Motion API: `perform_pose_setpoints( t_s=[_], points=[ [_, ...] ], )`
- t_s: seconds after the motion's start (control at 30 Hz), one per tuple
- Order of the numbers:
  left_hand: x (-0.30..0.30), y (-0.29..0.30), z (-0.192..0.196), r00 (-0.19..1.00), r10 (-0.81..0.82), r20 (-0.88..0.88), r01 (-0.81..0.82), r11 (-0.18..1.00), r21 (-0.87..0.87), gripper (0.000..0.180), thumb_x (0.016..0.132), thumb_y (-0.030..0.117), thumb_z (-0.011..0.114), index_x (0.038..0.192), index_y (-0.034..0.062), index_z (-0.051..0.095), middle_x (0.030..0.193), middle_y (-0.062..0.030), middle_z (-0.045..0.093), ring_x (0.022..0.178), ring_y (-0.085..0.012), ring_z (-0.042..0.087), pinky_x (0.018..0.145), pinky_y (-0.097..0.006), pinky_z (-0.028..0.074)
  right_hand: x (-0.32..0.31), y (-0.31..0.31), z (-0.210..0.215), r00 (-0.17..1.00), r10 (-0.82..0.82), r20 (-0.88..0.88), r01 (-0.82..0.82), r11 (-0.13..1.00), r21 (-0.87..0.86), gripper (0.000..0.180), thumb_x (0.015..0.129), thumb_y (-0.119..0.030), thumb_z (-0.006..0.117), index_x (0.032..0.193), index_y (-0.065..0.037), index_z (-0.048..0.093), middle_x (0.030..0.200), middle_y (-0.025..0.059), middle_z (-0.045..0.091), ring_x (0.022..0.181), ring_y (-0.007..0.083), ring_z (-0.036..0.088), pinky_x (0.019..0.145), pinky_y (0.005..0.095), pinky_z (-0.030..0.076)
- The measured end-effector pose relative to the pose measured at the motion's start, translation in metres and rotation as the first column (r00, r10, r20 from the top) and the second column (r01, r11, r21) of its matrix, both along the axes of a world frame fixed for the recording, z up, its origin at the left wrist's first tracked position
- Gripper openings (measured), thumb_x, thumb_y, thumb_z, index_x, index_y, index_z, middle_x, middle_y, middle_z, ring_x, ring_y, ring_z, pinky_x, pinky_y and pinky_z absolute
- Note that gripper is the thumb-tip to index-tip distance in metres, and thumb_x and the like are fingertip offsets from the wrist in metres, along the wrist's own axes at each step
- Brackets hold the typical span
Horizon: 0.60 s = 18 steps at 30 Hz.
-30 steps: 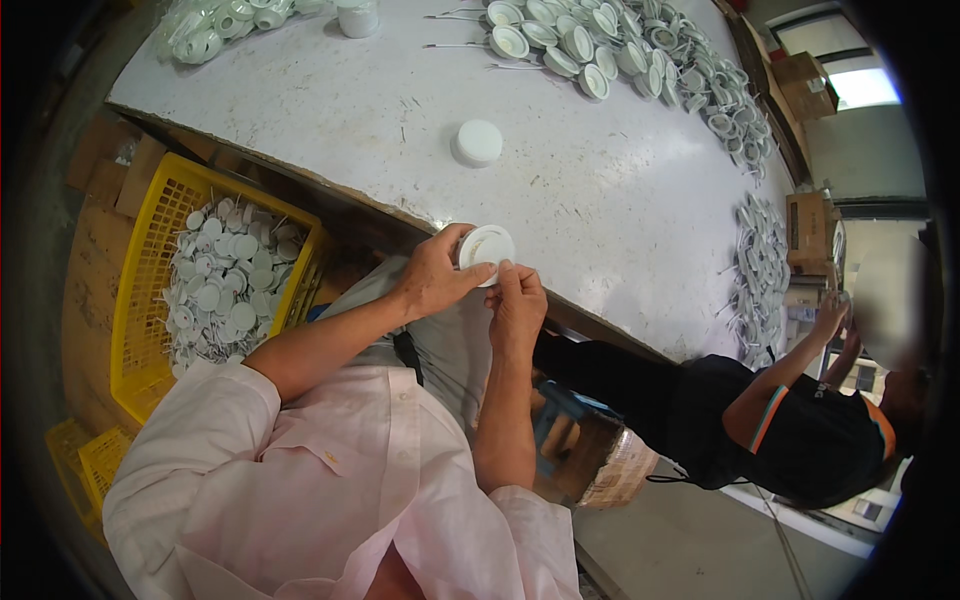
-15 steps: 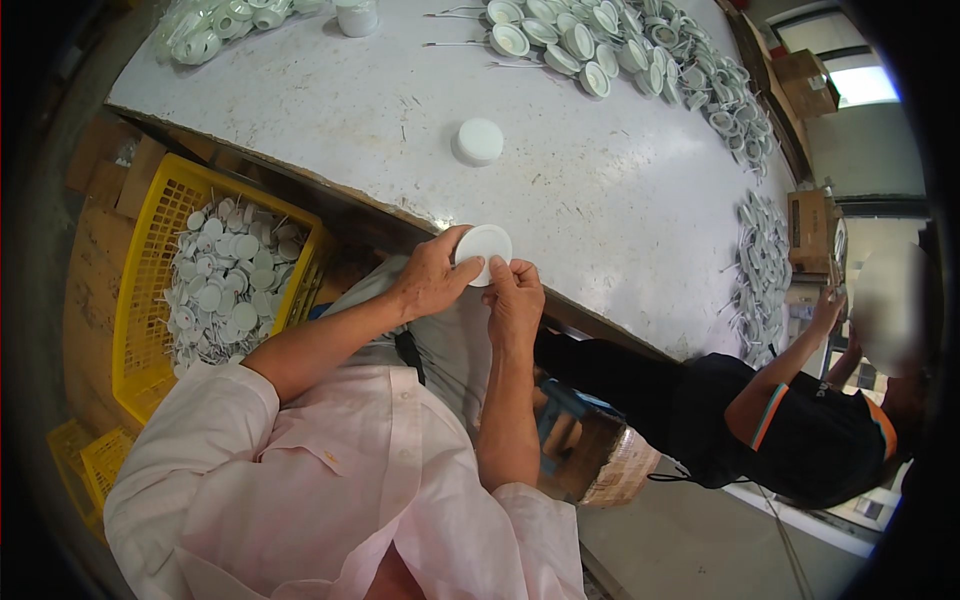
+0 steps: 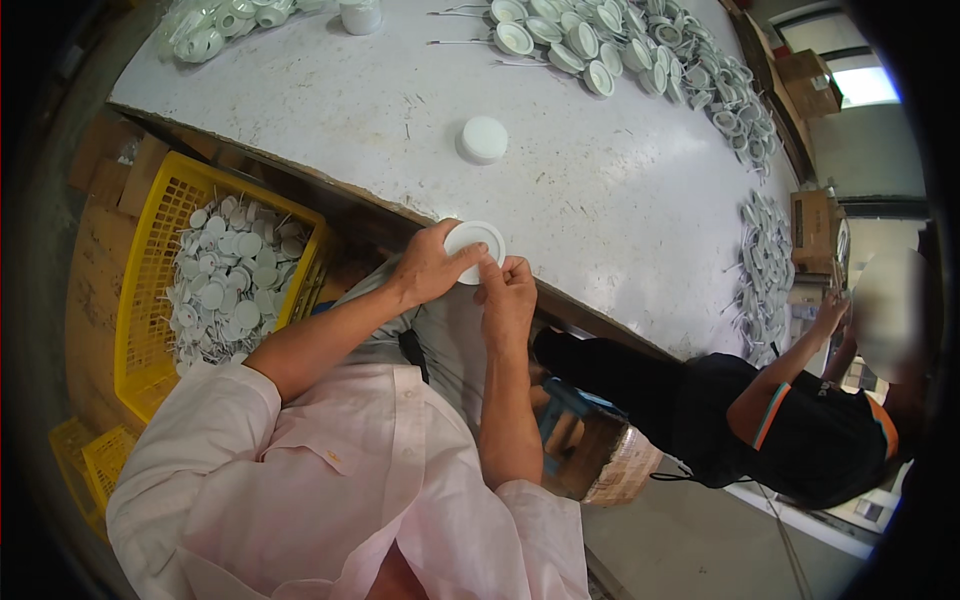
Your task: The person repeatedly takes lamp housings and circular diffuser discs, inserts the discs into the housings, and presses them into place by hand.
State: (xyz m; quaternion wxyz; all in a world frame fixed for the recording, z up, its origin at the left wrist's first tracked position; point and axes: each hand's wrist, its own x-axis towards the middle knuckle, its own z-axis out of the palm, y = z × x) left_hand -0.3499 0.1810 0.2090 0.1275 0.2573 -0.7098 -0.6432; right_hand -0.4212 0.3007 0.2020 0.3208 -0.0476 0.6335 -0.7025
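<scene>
Just off the table's near edge, my left hand is closed on a white round lamp housing, thumb across its face. A raised ring shows on the side facing me. My right hand is closed too, thumb and fingers pinching the housing's lower right rim. What lies under those right fingertips is hidden. Beyond my hands, a white round cap-like piece sits on the white table.
Many white round lamp pieces with wires lie along the table's far and right sides. A bag of white parts and a white roll stand far left. At left, a yellow crate holds white discs. A co-worker is at right.
Both hands and the housing have shifted slightly left and up. The left thumb now lies further across the housing's face, and its ringed side shows more plainly.
</scene>
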Motion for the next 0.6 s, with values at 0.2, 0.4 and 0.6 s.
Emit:
perform_pose_setpoints(
  t_s=[0.2,0.4,0.6],
  points=[
    [0.012,-0.012,-0.014,0.996,0.092,-0.02,-0.091,0.995,0.044,0.042,0.089,0.03,0.055,0.109,-0.0072,0.056,0.091,-0.0205,0.066,0.085,-0.0272,0.064,0.075,-0.036,0.049,0.005,-0.013,0.004,0.997,0.081,-0.006,-0.082,0.997,-0.018,0.019,0.088,-0.019,0.064,0.083,-0.01,0.048,0.066,-0.0016,0.052,0.054,0.0049,0.046,0.049,0.0197,0.037],
    [0.051,-0.041,-0.01,0.983,0.178,-0.054,-0.155,0.944,0.291,0.032,0.088,0.019,0.055,0.114,-0.0006,0.055,0.08,-0.0003,0.057,0.062,-0.0042,0.049,0.053,-0.02,0.042,0.006,-0.038,0.009,0.979,0.203,-0.032,-0.203,0.979,0.008,0.015,0.089,-0.018,0.063,0.086,-0.007,0.053,0.07,-0.0006,0.055,0.057,0.0048,0.048,0.052,0.0192,0.041],
    [0.15,-0.101,-0.042,0.88,0.475,-0.027,-0.465,0.871,0.16,0.04,0.077,0.008,0.067,0.114,-0.001,0.056,0.099,-0.0065,0.062,0.086,-0.0112,0.059,0.073,-0.026,0.05,-0.058,-0.036,0.004,0.908,-0.022,-0.418,0.087,0.987,0.137,0.021,0.088,-0.02,0.063,0.095,-0.001,0.059,0.071,0.0012,0.056,0.061,0.0095,0.051,0.056,0.0243,0.043]
  ],
)
